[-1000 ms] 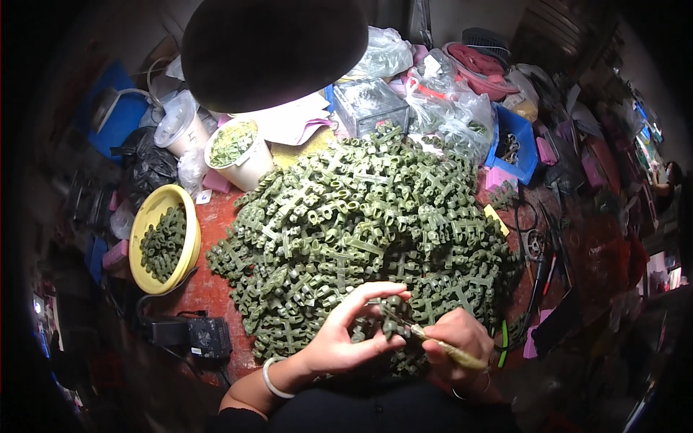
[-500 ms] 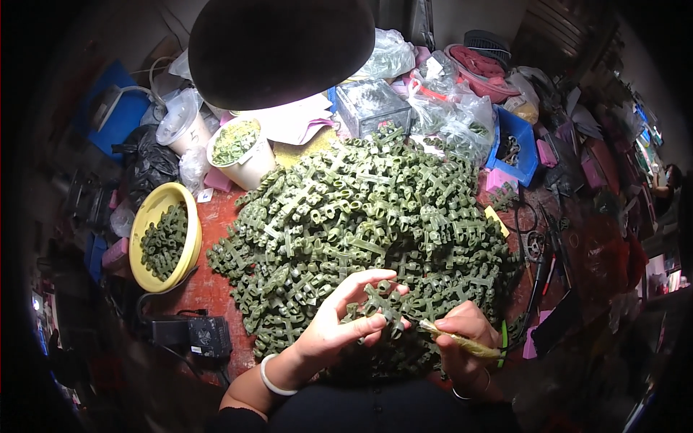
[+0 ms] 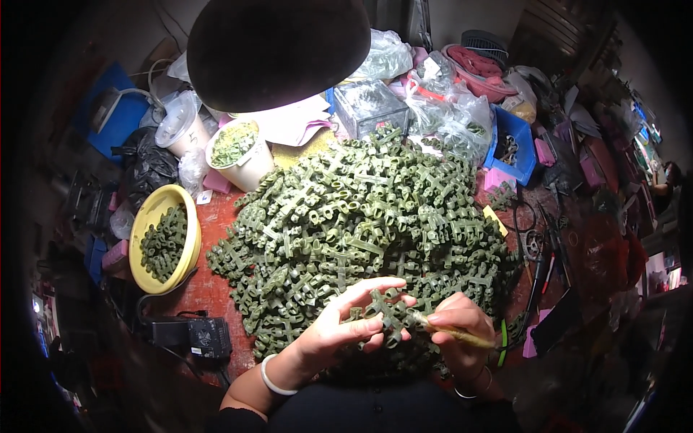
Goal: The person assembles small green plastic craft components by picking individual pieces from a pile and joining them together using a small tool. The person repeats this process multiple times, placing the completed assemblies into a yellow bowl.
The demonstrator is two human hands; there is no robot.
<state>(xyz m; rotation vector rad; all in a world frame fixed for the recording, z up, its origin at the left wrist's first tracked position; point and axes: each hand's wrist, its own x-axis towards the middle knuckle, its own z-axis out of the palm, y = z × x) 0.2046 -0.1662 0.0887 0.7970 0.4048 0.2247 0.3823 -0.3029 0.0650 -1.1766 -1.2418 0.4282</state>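
Observation:
A large heap of dark green moulded pieces (image 3: pixel 346 209), each a bar with small rings or hollow tubes, covers the middle of the red table. Just in front of the heap, my left hand (image 3: pixel 350 317) holds one green moulded piece (image 3: pixel 390 321) between thumb and fingers. Closed around a yellow-wrapped handle, my right hand (image 3: pixel 462 332) grips a pen-like tool (image 3: pixel 465 336). The tool's pale tip end lies right beside the held piece; whether it touches cannot be made out.
At the left stands a yellow bowl (image 3: pixel 194 238) with more green pieces. A white tub (image 3: pixel 253 169), clear box (image 3: pixel 368 108), plastic bags (image 3: pixel 455 123) and blue bin (image 3: pixel 523 162) line the back. A black lamp head (image 3: pixel 278 54) hangs above. Black adapters (image 3: pixel 209 337) lie left, thin tools (image 3: pixel 556 245) right.
My right hand has brought the tool left and slightly up, its tip now next to the green piece. My left hand has barely moved.

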